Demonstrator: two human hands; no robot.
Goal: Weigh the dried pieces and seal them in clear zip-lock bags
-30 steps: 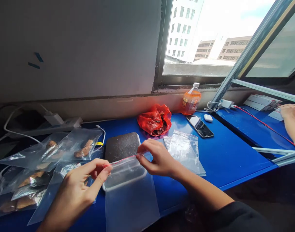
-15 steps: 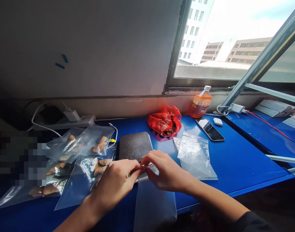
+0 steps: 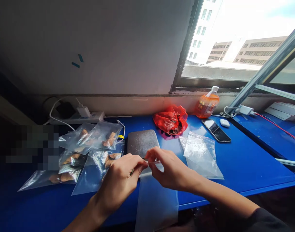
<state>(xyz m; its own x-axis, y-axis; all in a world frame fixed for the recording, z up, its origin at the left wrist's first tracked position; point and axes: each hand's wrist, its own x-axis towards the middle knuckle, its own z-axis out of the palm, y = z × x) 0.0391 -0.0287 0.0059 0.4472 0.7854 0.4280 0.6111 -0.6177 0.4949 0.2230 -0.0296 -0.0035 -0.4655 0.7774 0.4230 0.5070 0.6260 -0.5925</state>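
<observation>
At six o'clock from mid-view, pinching the top edge of a clear bag (image 3: 157,201) between thumb and index finger of left hand (image 3: 124,170) and right hand (image 3: 170,170). Gripping film at the tips on both sides, fingertips close together; cannot tell exact contact behind the left knuckles.

To handle the edge well, probably best to pinch right at the lip, steady one side while shifting the other, and use small fingertip moves. Avoid tugging hard sideways; could crease thin film or slip out. Let the loose part hang free, not snagged on the blue table (image 3: 244,167).

Looks flat, thin, see-through with a slightly milky tint, no contents visible. Shows a pinkish line along the top edge, inside the ring of right fingers. Hangs toward six o'clock, past the table's front edge, lower end cut off by the view. Cannot tell mouth open or closed, hidden by fingers.

Around the hands: dark flat square (image 3: 142,141) just beyond at twelve, red plastic bag (image 3: 170,122) at one, flat clear bags (image 3: 201,156) at three, bags with brown pieces (image 3: 93,164) at nine.
</observation>
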